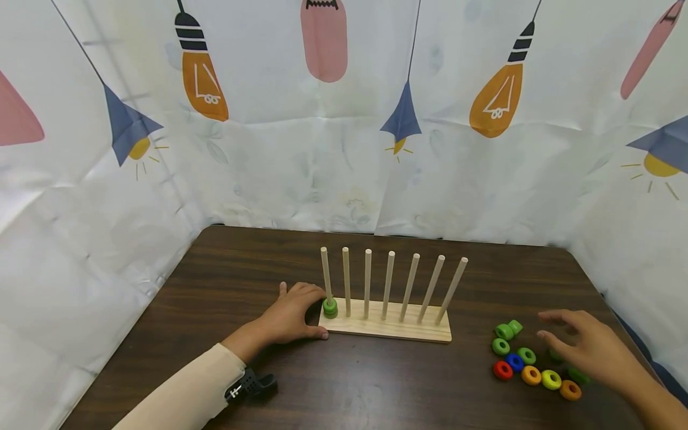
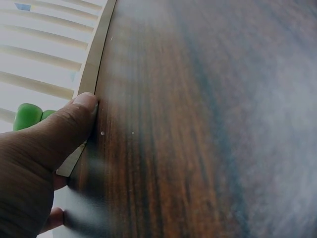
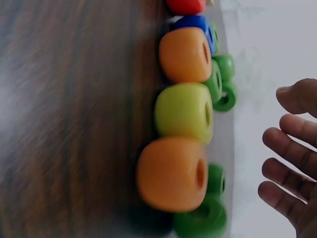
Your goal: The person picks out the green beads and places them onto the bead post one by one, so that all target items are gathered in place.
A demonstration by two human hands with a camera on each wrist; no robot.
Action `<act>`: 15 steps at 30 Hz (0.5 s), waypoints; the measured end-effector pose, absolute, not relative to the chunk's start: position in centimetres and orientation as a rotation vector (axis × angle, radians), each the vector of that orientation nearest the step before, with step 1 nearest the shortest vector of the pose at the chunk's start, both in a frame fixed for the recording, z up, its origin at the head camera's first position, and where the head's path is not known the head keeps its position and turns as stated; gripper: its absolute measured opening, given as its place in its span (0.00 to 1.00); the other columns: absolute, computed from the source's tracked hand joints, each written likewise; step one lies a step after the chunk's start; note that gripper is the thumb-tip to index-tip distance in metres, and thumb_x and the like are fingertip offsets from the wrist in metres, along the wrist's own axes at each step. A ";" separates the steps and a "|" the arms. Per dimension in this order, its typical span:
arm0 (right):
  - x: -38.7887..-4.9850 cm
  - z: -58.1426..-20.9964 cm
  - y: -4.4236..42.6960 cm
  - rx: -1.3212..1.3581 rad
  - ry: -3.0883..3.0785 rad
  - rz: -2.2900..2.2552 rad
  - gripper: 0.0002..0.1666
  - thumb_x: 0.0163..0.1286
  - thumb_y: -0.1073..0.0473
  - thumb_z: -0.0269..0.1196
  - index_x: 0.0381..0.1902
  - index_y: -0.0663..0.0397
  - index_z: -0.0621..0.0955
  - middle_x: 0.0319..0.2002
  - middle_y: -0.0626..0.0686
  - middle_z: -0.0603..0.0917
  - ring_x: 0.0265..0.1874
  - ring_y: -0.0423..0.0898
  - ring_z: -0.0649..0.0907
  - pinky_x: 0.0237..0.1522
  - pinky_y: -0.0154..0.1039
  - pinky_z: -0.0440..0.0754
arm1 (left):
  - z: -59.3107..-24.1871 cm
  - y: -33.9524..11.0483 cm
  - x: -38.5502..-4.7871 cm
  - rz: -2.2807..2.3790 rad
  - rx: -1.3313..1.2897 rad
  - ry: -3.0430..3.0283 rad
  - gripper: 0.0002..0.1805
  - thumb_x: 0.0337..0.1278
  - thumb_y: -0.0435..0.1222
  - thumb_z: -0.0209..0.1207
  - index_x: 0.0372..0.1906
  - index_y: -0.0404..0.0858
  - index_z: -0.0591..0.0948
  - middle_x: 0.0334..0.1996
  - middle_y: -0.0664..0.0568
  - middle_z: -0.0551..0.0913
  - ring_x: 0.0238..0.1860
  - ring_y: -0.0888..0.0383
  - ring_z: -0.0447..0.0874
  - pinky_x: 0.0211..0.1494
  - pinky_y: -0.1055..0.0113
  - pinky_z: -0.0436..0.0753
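My left hand (image 1: pixel 292 315) grips the left end of a pale wooden base (image 1: pixel 389 327) with several upright pegs. In the left wrist view, the thumb of that hand (image 2: pixel 44 144) presses the base's edge (image 2: pixel 91 69). Green beads (image 1: pixel 330 308) sit low on the leftmost peg. At the right, my right hand (image 1: pixel 599 349) hovers over loose beads, fingers apart and holding nothing, partly hiding some green ones. The right wrist view has this hand (image 3: pixel 297 153) beside orange (image 3: pixel 171 173), yellow (image 3: pixel 183 113), blue and green beads.
A red bead (image 1: pixel 502 370) lies at the left of the loose group. The dark wood-grain table (image 1: pixel 355 382) extends in front of the base. Behind it hangs a white patterned cloth (image 1: pixel 333 167), with more cloth at both sides.
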State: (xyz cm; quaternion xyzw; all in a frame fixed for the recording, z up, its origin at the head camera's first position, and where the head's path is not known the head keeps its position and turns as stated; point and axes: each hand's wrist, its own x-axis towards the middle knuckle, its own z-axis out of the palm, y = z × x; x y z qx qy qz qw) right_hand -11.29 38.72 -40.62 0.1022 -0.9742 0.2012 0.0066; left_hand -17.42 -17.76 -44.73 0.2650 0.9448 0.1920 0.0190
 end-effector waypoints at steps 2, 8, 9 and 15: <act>-11.1 -40.9 39.3 0.296 -3.062 0.616 0.25 0.68 0.50 0.72 0.55 0.62 0.83 0.51 0.64 0.84 0.46 0.66 0.82 0.44 0.62 0.82 | -44.8 -17.8 -17.4 0.596 0.827 2.935 0.39 0.46 0.57 0.77 0.62 0.46 0.80 0.63 0.52 0.78 0.70 0.47 0.68 0.65 0.19 0.47; -10.8 -41.5 40.7 0.236 -3.111 0.585 0.29 0.68 0.47 0.72 0.54 0.65 0.83 0.50 0.67 0.84 0.44 0.67 0.83 0.42 0.62 0.82 | -44.8 -17.8 -17.3 0.599 0.827 2.936 0.39 0.46 0.57 0.77 0.62 0.46 0.80 0.64 0.51 0.78 0.70 0.47 0.68 0.66 0.19 0.47; -10.7 -41.6 40.9 0.223 -3.118 0.579 0.29 0.68 0.46 0.72 0.54 0.65 0.83 0.49 0.67 0.84 0.44 0.67 0.83 0.41 0.62 0.82 | -44.8 -17.8 -17.3 0.599 0.828 2.937 0.39 0.46 0.57 0.77 0.63 0.46 0.79 0.64 0.51 0.78 0.70 0.47 0.68 0.66 0.19 0.47; -10.2 -42.2 41.8 0.174 -3.130 0.544 0.31 0.66 0.45 0.73 0.53 0.67 0.83 0.47 0.66 0.85 0.41 0.65 0.84 0.39 0.60 0.83 | -44.7 -17.8 -17.3 0.598 0.834 2.937 0.39 0.46 0.58 0.77 0.63 0.46 0.79 0.64 0.52 0.78 0.70 0.47 0.68 0.66 0.19 0.47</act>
